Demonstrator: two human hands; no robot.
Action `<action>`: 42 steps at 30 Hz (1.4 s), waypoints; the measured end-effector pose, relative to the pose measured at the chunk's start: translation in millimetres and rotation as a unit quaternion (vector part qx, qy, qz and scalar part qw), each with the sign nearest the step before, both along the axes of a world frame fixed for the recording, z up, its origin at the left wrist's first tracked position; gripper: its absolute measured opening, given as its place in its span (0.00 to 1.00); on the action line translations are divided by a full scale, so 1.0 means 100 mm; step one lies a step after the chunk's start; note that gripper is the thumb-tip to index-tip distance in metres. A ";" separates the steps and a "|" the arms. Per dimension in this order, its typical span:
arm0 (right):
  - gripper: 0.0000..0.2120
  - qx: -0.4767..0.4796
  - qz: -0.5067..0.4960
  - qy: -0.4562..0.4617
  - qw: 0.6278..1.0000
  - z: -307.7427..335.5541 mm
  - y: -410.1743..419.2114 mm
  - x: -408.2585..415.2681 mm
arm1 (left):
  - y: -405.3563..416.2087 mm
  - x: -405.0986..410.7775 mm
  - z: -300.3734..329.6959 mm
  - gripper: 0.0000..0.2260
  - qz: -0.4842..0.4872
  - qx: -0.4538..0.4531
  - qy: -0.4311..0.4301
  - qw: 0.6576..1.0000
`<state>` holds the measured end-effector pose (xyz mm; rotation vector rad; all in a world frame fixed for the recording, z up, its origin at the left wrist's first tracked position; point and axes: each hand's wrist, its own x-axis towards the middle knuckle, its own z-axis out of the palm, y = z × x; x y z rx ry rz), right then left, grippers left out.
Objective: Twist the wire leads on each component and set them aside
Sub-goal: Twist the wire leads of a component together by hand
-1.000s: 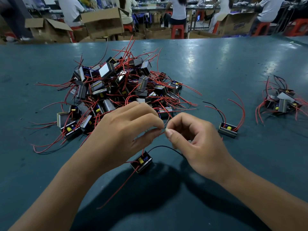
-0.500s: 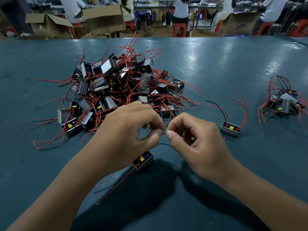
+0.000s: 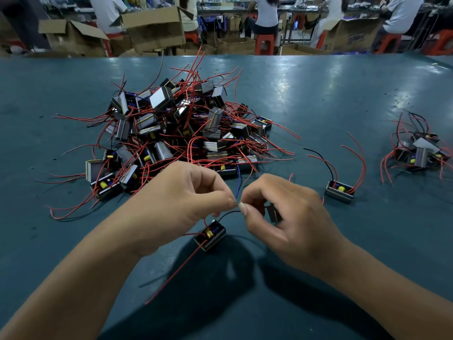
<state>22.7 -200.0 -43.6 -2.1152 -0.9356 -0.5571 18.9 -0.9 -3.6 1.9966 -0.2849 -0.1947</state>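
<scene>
A small black component (image 3: 210, 234) with a yellow part hangs just below my hands, above the table. Its thin black lead (image 3: 228, 213) curves up to where my fingertips meet. My left hand (image 3: 179, 202) and my right hand (image 3: 282, 212) both pinch that lead's end between thumb and forefinger. A red lead (image 3: 171, 276) trails from the component down toward me. A big pile of components (image 3: 181, 128) with red leads lies behind my hands. One single component (image 3: 339, 191) lies at the right of my hands.
A small heap of components (image 3: 419, 153) sits at the far right of the teal table (image 3: 318, 99). Beyond the table's far edge are cardboard boxes (image 3: 154, 28), red stools and seated people.
The component has swung slightly lower and to the right under my hands. My fingertips stayed together on the black lead while the fingers shifted a little.
</scene>
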 end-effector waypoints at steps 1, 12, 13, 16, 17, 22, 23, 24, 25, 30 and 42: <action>0.04 0.027 0.003 0.033 0.999 0.00 0.00 0.01 | 0.01 0.00 0.00 0.06 -0.018 0.030 -0.057 0.998; 0.03 0.158 0.070 0.278 0.945 0.04 -0.03 0.05 | 0.02 0.05 0.01 0.10 -0.081 0.287 -0.493 0.817; 0.04 0.163 0.082 0.294 0.938 0.04 -0.03 0.05 | 0.02 0.04 0.02 0.11 -0.077 0.286 -0.499 0.814; 0.04 0.171 0.110 0.320 0.925 0.05 -0.05 0.05 | 0.00 0.04 0.02 0.12 -0.079 0.282 -0.505 0.812; 0.04 0.171 0.113 0.322 0.924 0.05 -0.05 0.05 | -0.01 0.04 0.02 0.12 -0.080 0.283 -0.502 0.813; 0.03 0.151 0.082 0.270 0.948 0.04 -0.04 0.04 | -0.05 0.03 -0.01 0.12 -0.064 0.284 -0.449 0.845; 0.03 0.132 0.067 0.238 0.960 0.04 -0.03 0.03 | -0.05 0.02 -0.02 0.12 -0.062 0.276 -0.438 0.853; 0.03 0.116 0.053 0.205 0.971 0.05 -0.03 0.01 | -0.06 0.02 -0.02 0.11 -0.060 0.264 -0.424 0.864; 0.04 0.103 0.040 0.173 0.979 0.05 -0.03 0.00 | -0.06 0.01 -0.02 0.11 -0.059 0.249 -0.408 0.876; 0.04 0.081 0.005 0.086 0.993 0.06 -0.03 -0.03 | -0.11 -0.03 -0.01 0.09 -0.043 0.200 -0.313 0.927; 0.05 0.060 -0.055 0.042 0.996 0.03 -0.01 -0.03 | -0.07 0.03 -0.07 0.10 0.090 -0.041 -0.068 0.993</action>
